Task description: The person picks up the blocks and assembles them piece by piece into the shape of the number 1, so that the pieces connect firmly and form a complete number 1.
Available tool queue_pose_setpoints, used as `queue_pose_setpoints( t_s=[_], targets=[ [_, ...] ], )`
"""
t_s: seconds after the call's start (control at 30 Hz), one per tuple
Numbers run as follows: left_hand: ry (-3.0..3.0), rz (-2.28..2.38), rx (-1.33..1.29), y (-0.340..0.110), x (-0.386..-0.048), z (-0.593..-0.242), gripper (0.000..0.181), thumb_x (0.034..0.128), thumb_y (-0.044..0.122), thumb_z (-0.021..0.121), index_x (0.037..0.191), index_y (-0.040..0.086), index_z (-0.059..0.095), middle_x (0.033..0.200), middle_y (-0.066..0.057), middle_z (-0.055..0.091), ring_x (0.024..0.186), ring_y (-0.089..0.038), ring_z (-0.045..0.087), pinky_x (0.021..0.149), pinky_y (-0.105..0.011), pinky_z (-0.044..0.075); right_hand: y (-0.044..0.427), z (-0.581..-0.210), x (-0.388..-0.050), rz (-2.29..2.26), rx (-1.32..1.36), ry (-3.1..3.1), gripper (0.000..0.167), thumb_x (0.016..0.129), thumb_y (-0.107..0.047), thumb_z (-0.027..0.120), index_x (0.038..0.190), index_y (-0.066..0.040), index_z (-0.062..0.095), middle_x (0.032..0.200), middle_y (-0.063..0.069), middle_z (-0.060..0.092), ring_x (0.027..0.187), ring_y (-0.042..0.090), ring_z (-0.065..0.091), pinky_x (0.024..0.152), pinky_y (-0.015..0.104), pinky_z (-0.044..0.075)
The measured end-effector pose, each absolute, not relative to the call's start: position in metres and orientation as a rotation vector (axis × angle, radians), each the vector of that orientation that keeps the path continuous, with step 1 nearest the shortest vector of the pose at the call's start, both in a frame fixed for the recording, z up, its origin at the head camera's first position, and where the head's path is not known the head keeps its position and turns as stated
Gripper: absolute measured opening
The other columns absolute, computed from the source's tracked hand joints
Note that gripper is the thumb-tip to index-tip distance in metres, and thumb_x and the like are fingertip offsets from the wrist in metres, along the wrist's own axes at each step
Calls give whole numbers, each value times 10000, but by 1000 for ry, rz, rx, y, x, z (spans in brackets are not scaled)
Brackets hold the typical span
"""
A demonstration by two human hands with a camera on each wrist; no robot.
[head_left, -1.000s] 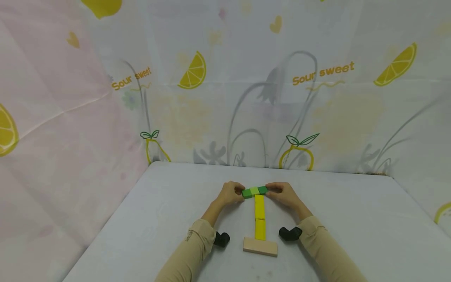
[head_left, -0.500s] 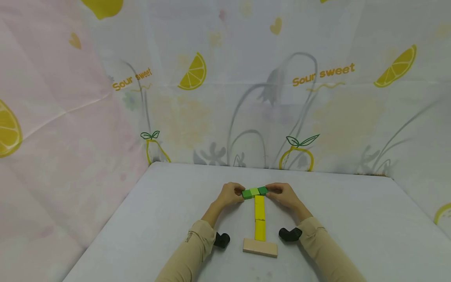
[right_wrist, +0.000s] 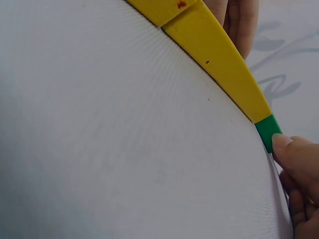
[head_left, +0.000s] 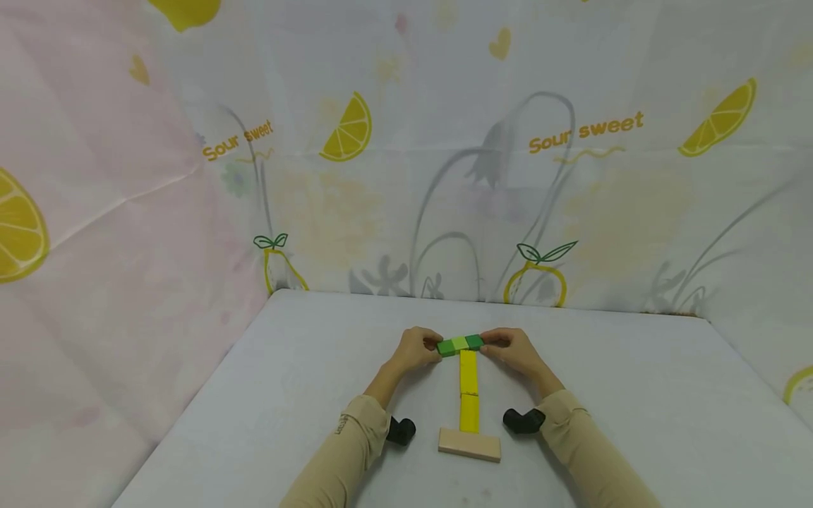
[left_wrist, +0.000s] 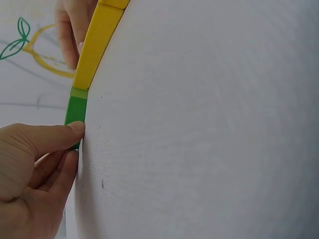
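A short row of blocks lies across the far end of a yellow line: a green block (head_left: 446,348) at left, a light green block (head_left: 460,343) in the middle, a dark green block (head_left: 474,342) at right. My left hand (head_left: 416,349) pinches the row's left end; its thumb lies on the green block in the left wrist view. At the other end, my right hand (head_left: 513,349) pinches the dark green block, thumb on its near face. Two yellow blocks (head_left: 468,372) run end to end from the row toward me.
A plain wooden block (head_left: 469,444) lies crosswise at the near end of the yellow line. The white table (head_left: 305,388) extends to both sides. Black wrist-worn pieces (head_left: 524,421) stick inward from the sleeves. A lemon-patterned cloth (head_left: 394,212) hangs behind the table.
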State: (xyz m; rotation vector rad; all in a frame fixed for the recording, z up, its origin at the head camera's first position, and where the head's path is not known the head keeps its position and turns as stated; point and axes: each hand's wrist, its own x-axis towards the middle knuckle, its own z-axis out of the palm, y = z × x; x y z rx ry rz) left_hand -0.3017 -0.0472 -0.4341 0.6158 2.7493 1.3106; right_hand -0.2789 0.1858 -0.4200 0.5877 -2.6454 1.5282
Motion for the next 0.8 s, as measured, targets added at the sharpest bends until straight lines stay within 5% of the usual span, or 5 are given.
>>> queue_pose_setpoints(
  t_s=[0.8],
  targets=[
    [2713,1327,668,-52,-300,-437,471,710,-18,763,1148,-87,604,1094,-205,634,962,-291,610,852,-357,497,199,-451,-301,1489,656,-2579,335,845,-41,666,1126,130,603,1052,248,656,1002,382,601,868,357,481]
  ],
)
